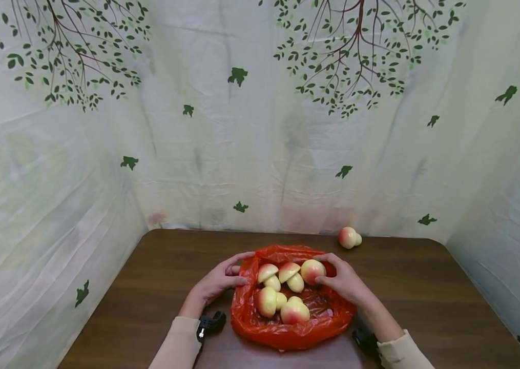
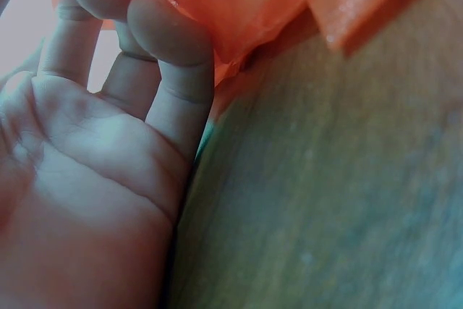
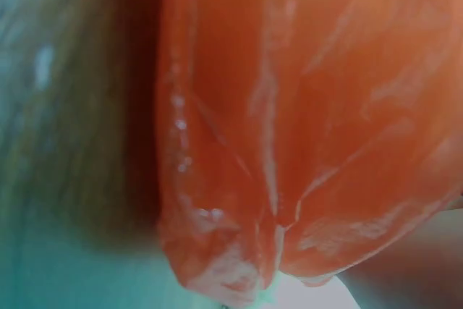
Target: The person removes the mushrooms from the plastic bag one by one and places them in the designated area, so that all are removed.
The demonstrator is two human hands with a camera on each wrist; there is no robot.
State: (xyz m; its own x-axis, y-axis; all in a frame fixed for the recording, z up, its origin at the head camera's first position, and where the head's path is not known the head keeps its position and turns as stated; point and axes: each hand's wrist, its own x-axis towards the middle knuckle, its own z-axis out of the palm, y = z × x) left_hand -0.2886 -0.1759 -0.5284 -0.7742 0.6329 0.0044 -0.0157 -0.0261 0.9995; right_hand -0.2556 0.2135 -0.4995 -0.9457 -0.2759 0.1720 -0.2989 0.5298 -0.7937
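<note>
A red plastic bag (image 1: 283,335) lies spread open on the table with several mushrooms in it, pale yellow with reddish caps. At the bag's left rim my left hand (image 1: 215,282) holds the plastic, thumb over the edge; the left wrist view shows its bent fingers (image 2: 173,30) against the bag (image 2: 239,5). My right hand (image 1: 345,279) reaches over the right rim and grips a round-capped mushroom (image 1: 311,271) between thumb and fingers. Beside it lie a mushroom (image 1: 291,277) and another (image 1: 269,275); nearer the front is a mushroom (image 1: 294,310). Red plastic (image 3: 304,106) fills most of the right wrist view.
One more mushroom (image 1: 348,238) lies on the brown wooden table (image 1: 172,256) near its back edge, right of the bag. Behind and at both sides hangs a pale curtain (image 1: 260,154) printed with leaves and branches.
</note>
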